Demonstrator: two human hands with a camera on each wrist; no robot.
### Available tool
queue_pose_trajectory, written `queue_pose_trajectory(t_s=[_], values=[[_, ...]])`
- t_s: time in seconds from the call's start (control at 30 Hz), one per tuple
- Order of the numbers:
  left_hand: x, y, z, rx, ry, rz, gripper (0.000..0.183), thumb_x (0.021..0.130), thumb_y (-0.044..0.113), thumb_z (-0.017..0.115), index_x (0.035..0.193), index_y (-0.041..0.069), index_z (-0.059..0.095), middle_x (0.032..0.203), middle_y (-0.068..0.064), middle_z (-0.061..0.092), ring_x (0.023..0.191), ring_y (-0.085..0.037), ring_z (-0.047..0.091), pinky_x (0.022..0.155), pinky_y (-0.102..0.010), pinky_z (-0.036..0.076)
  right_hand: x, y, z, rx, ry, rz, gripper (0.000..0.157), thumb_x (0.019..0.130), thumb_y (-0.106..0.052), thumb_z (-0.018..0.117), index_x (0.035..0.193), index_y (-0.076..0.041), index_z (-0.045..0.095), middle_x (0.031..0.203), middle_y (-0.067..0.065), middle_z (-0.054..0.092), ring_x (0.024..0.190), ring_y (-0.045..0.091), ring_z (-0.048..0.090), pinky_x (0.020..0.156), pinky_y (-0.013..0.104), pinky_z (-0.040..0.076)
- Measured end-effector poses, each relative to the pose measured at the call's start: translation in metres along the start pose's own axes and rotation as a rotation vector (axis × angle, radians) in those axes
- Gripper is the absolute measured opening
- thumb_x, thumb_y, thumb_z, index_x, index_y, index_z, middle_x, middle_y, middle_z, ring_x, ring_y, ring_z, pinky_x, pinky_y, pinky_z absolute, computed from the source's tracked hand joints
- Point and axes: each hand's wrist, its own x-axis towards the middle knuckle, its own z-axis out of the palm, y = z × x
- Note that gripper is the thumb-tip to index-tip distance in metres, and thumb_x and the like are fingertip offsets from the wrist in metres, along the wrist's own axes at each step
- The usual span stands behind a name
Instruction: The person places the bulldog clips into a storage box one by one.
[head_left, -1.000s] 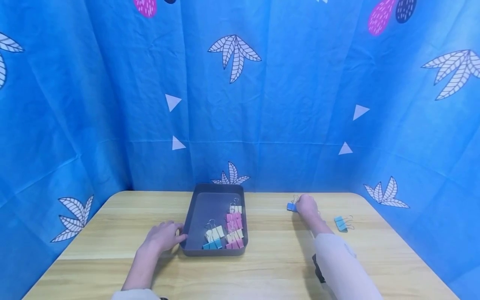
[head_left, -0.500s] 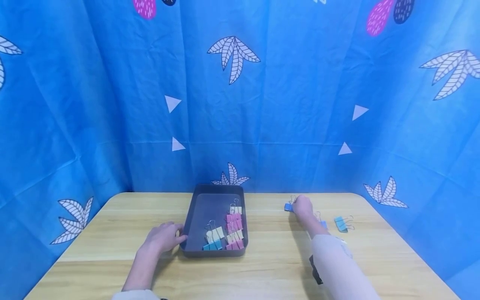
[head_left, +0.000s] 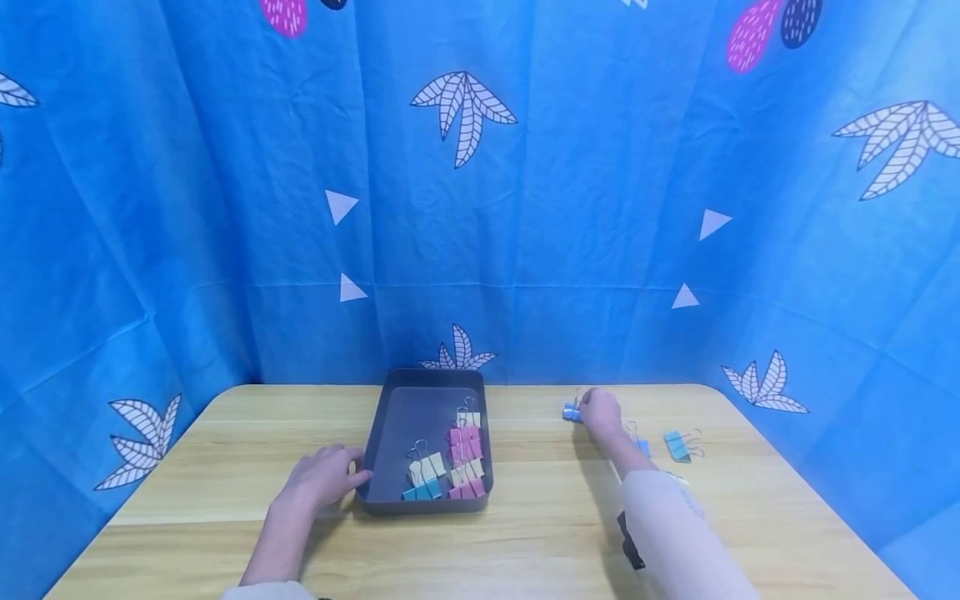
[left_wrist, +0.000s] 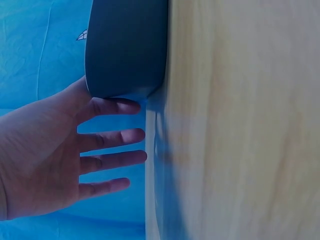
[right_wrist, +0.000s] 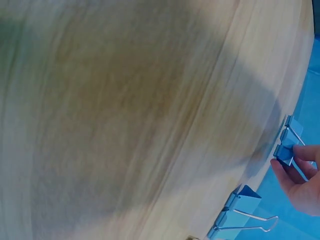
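Note:
My right hand (head_left: 602,414) pinches a blue binder clip (head_left: 572,412) low over the far part of the table, right of the tray. In the right wrist view, thumb and fingers meet on this blue clip (right_wrist: 289,140), close to the table's far edge. My left hand (head_left: 324,477) is at the near left corner of a dark grey tray (head_left: 378,442), thumb over the rim. The left wrist view shows the index finger at the tray's outer wall and the other fingers spread straight. Inside the tray lie pink clips (head_left: 465,442), cream clips (head_left: 427,467) and a teal clip (head_left: 422,490).
Behind my right wrist lies another blue clip (head_left: 642,447), partly hidden by the forearm. A light teal clip (head_left: 677,446) lies further right. A blue patterned curtain (head_left: 450,250) hangs around the wooden table (head_left: 540,525).
My right hand has shifted slightly left with the blue clip, uncovering part of another blue clip behind the wrist. The left hand and tray hold their place. The head view has turned slightly.

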Motion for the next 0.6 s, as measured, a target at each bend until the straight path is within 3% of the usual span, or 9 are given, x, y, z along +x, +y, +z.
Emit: queue_pose_trajectory(t_s=[0.2, 0.3, 0.4, 0.6], values=[[0.001, -0.001, 0.001, 0.004, 0.003, 0.008, 0.036, 0.084, 0.026, 0.065, 0.110, 0.001, 0.063, 0.103, -0.018, 0.061, 0.101, -0.040, 0.053, 0.083, -0.061, 0.037, -0.002, -0.004, -0.002, 0.006, 0.006, -0.033, 0.014, 0.080, 0.008, 0.049, 0.070, 0.000, 0.056, 0.076, 0.012, 0.058, 0.065, 0.023, 0.052, 0.060, 0.032, 0.047], [0.002, 0.000, 0.002, -0.004, -0.004, 0.008, 0.036, 0.084, 0.027, 0.065, 0.110, 0.001, 0.063, 0.103, -0.017, 0.061, 0.101, -0.039, 0.053, 0.083, -0.060, 0.039, -0.003, -0.006, -0.005, 0.000, -0.006, -0.065, 0.026, 0.080, 0.008, 0.047, 0.058, -0.006, 0.044, 0.058, 0.004, 0.045, 0.052, 0.015, 0.040, 0.051, 0.026, 0.039], [0.002, 0.000, 0.002, -0.006, -0.008, 0.008, 0.036, 0.085, 0.027, 0.064, 0.110, 0.002, 0.063, 0.103, -0.016, 0.061, 0.100, -0.038, 0.054, 0.082, -0.059, 0.040, -0.005, -0.010, -0.008, 0.005, -0.023, -0.106, 0.034, 0.082, 0.007, 0.045, 0.055, -0.011, 0.034, 0.051, 0.000, 0.031, 0.046, 0.012, 0.030, 0.047, 0.023, 0.031], [0.002, -0.002, 0.001, -0.009, -0.004, 0.011, 0.034, 0.085, 0.027, 0.064, 0.108, 0.003, 0.064, 0.102, -0.015, 0.061, 0.098, -0.037, 0.055, 0.080, -0.058, 0.041, -0.007, -0.023, -0.011, -0.059, 0.001, -0.184, 0.031, 0.083, 0.003, 0.051, 0.057, -0.010, 0.041, 0.052, 0.000, 0.038, 0.048, 0.012, 0.034, 0.049, 0.025, 0.033]])
